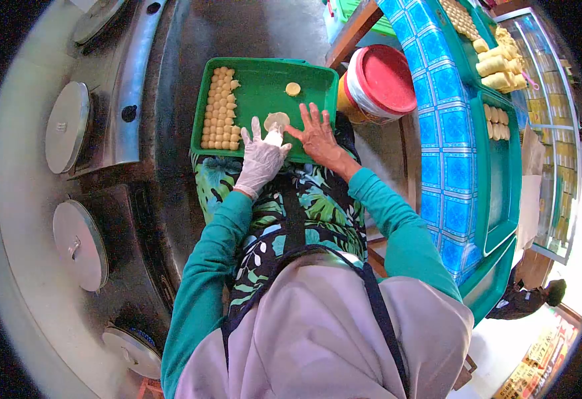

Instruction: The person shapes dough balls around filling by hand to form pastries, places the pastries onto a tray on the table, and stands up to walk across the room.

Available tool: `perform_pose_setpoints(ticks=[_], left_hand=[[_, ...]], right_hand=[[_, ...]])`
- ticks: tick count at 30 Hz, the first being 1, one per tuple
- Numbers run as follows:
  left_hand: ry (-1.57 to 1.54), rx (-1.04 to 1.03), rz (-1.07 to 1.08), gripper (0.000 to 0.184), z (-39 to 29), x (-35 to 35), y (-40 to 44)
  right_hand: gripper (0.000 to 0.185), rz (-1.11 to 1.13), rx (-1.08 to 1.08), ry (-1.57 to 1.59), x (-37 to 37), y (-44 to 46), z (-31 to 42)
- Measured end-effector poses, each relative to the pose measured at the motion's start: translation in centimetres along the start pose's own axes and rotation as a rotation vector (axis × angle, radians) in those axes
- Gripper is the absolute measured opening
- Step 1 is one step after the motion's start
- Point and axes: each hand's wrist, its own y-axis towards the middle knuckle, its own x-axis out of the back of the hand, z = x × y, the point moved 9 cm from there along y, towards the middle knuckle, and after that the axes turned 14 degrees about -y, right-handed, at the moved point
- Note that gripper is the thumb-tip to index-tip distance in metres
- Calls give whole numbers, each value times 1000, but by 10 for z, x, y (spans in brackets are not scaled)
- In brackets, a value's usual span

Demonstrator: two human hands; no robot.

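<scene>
My left hand point(263, 159), in a clear thin glove, lies over the green tray point(264, 71) with its fingers spread. One bright white fingertip reaches the near edge of a flattened dough round point(277, 122). My right hand point(319, 138) is bare and fanned out beside it, its thumb close to the same round. Whether the thumb presses the dough is hard to tell. Farther up the tray sits a small piece of dough point(293, 89). Rows of small dough balls point(221, 113) fill the tray's left side. The tray rests on my lap.
To the right, a table with a blue checked cloth point(440, 173) holds more green trays point(500, 193) and rolled dough pieces point(500, 66). A bucket with a red lid point(387, 80) stands beside the tray. Lidded pots point(68, 126) line the left. Another person point(527, 299) is at lower right.
</scene>
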Motion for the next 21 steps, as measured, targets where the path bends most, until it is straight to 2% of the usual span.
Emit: perform_pose_setpoints(ticks=[2,4,5,7,10,11,14,15,16,18,20,21], left_hand=[[-36,45,28,56,3,-2,-1],[48,131,280,55,9,-9,2],[50,133,279,55,12,-13,3],[-30,24,-97,56,11,8,6],[-7,32,10,57,17,7,14],[40,47,119,58,19,5,14],[49,2,16,59,28,-8,12],[-4,65,48,60,30,-8,12],[-6,66,47,60,29,2,16],[77,5,200,51,25,3,12],[10,40,99,48,33,6,15],[-3,3,31,46,29,14,11]], right_hand=[[52,10,-3,-11,-3,1,1],[50,74,-33,64,-4,12,-3],[50,72,-32,64,-8,18,-1],[48,-179,-108,18,2,25,0],[50,-101,-120,81,-8,33,0],[50,-99,-114,84,-6,33,3],[50,-151,-74,16,0,41,4],[53,-146,-87,38,-5,39,5],[56,-150,-97,55,-4,41,2],[56,-83,-98,55,-5,38,5],[59,-109,-116,-31,8,39,-5],[53,-138,-114,40,7,35,-6]])
